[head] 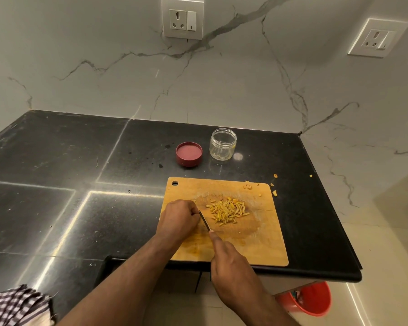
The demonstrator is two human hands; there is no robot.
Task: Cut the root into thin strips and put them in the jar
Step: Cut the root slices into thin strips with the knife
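Note:
A pile of thin yellow root strips (227, 211) lies in the middle of a wooden cutting board (264, 241). My right hand (231, 264) grips a knife (205, 220), index finger stretched along its spine, blade pointing away toward my left hand. My left hand (177, 220) sits curled on the board just left of the blade; what its fingers hold is hidden. A clear glass jar (223, 144) stands open and upright behind the board. Its red lid (189, 153) lies upturned to the jar's left.
The board sits near the front right edge of a black stone counter (80, 184). Small yellow scraps (274, 184) lie off the board's far right corner. A red bucket (309, 300) stands on the floor below. Checked cloth (17, 307) shows at bottom left.

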